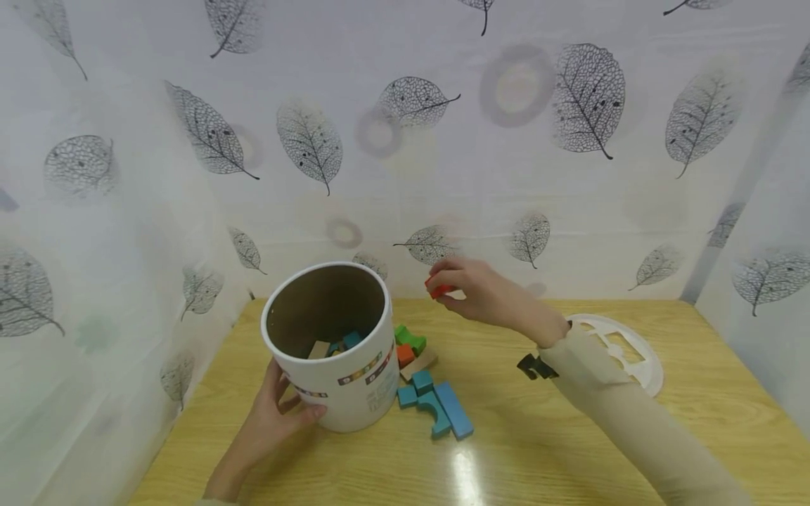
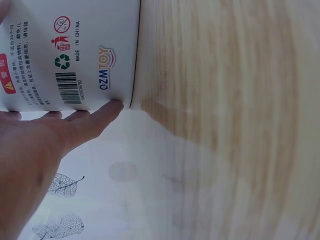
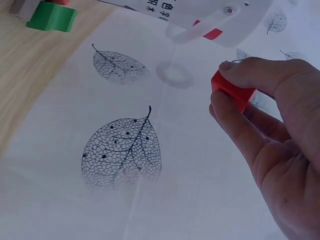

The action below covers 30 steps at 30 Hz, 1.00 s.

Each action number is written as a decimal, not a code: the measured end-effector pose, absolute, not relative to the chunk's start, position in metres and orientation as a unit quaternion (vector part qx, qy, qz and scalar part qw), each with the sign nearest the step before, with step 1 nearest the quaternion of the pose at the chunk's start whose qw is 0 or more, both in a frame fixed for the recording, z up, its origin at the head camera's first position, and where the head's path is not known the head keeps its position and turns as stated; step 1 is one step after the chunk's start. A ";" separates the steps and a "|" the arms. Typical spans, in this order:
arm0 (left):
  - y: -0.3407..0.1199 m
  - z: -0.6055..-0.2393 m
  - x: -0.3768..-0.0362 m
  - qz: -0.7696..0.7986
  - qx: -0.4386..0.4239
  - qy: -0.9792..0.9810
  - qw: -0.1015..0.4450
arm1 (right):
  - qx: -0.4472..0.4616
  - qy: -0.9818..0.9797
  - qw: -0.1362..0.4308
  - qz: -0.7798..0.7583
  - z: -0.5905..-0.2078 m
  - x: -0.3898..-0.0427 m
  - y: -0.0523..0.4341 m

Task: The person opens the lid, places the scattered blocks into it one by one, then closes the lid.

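Observation:
A white cardboard tub (image 1: pixel 344 379) stands open on the wooden table (image 1: pixel 506 450), with a few wooden blocks inside. My left hand (image 1: pixel 275 414) holds its lower side, fingers pressed on the printed wall (image 2: pixel 75 60). My right hand (image 1: pixel 481 292) hovers above the table to the right of the tub's rim and pinches a small red block (image 1: pixel 438 289) between thumb and fingers; the same red block (image 3: pixel 231 90) shows clearly in the right wrist view. Loose blocks lie beside the tub: green (image 1: pixel 411 339), orange (image 1: pixel 405 355) and blue ones (image 1: pixel 443 407).
A white round lid with shape cut-outs (image 1: pixel 623 348) lies at the right of the table. A small black object (image 1: pixel 534 367) sits by my right sleeve. Leaf-patterned curtain walls (image 1: pixel 443 154) close in the back and both sides.

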<state>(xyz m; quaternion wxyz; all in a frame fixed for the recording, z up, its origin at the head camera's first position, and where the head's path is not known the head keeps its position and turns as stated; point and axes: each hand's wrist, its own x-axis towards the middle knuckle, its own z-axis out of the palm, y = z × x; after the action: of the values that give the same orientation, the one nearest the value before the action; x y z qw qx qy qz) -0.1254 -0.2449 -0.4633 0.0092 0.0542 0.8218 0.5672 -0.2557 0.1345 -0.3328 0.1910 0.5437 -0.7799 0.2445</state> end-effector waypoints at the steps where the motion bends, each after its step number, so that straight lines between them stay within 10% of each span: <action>1: -0.245 -0.463 -0.126 0.568 0.054 0.821 0.010 | 0.545 -0.778 0.192 0.246 -0.330 -0.256 0.134; 30: -0.246 -0.465 -0.126 0.568 0.055 0.821 0.008 | 0.580 -0.739 0.161 0.301 -0.291 -0.248 0.040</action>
<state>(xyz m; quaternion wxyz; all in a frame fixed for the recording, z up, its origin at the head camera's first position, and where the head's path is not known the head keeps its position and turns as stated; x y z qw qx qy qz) -0.1257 -0.2458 -0.4652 0.0082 0.0554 0.8209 0.5683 -0.2481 0.0400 -0.2913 0.1613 0.5802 -0.7394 0.3011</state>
